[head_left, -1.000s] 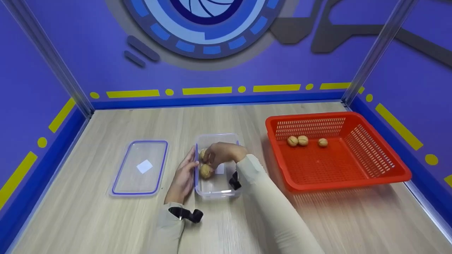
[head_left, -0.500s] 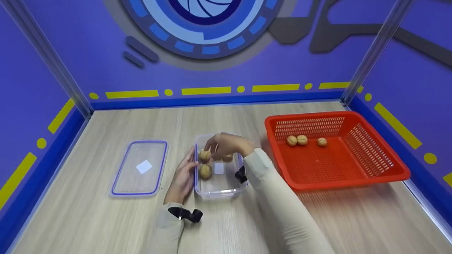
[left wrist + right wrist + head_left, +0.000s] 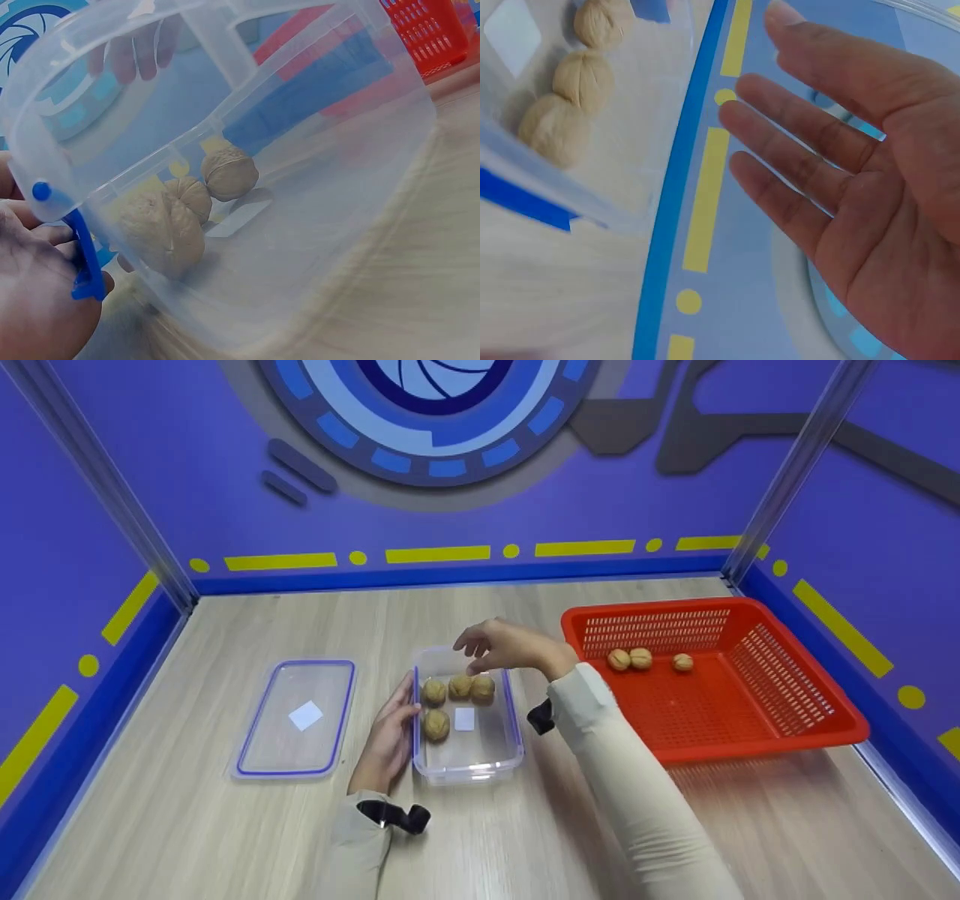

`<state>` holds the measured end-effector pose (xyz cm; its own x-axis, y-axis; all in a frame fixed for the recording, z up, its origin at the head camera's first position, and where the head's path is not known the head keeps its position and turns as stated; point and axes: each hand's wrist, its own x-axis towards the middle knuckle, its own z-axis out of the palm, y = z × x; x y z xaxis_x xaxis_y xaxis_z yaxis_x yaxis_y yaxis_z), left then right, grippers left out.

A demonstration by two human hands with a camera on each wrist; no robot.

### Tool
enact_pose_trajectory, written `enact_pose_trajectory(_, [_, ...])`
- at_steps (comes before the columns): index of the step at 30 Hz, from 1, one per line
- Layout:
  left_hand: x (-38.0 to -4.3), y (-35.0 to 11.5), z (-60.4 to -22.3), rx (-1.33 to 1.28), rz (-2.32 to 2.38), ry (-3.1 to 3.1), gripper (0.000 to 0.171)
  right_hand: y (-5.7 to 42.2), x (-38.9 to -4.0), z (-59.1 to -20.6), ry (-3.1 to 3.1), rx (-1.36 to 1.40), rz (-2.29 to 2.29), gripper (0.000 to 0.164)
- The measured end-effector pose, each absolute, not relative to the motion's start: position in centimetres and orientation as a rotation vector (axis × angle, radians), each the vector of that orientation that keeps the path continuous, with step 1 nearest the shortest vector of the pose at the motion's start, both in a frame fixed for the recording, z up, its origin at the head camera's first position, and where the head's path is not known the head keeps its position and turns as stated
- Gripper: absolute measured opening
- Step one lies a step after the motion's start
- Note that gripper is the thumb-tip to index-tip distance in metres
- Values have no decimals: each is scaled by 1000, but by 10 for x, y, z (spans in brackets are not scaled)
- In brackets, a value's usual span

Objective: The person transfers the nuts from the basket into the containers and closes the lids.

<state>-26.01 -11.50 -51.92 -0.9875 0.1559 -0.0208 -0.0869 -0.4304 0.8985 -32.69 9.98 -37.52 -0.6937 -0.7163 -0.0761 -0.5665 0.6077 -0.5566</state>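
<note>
A clear plastic food container (image 3: 495, 739) with blue side clips stands on the table, several walnuts (image 3: 436, 725) inside around a white square label. My left hand (image 3: 386, 735) holds its left side, thumb at the rim and fingers along the outer wall. In the left wrist view, the walnuts (image 3: 229, 172) show through the clear wall. Above the container's far right part is my right hand (image 3: 510, 645), holding nothing. Its fingers (image 3: 780, 202) are extended and spread in the right wrist view, beside the container and its row of walnuts (image 3: 583, 81).
A red basket (image 3: 750, 750) with three walnuts (image 3: 640, 658) near its back wall stands on the right. Left of the container lies a clear lid (image 3: 289, 754) with a blue seal and a white label. Blue panels (image 3: 450, 529) wall in the table.
My right hand has risen out of the container, moving back and right, and its fingers have let go of the walnuts. More walnuts inside are now uncovered. The left hand has stayed put.
</note>
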Motion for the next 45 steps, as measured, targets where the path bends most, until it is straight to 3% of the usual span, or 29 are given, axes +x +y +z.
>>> enact_pose_trajectory(24, [-261, -113, -519, 77, 2536, 1623, 66, 203, -334, -367, 2785, -773, -861, 46])
enact_pose_trajectory(45, [-261, -115, -518, 106, 2543, 1593, 67, 274, -345, -402, 2783, -549, -850, 44])
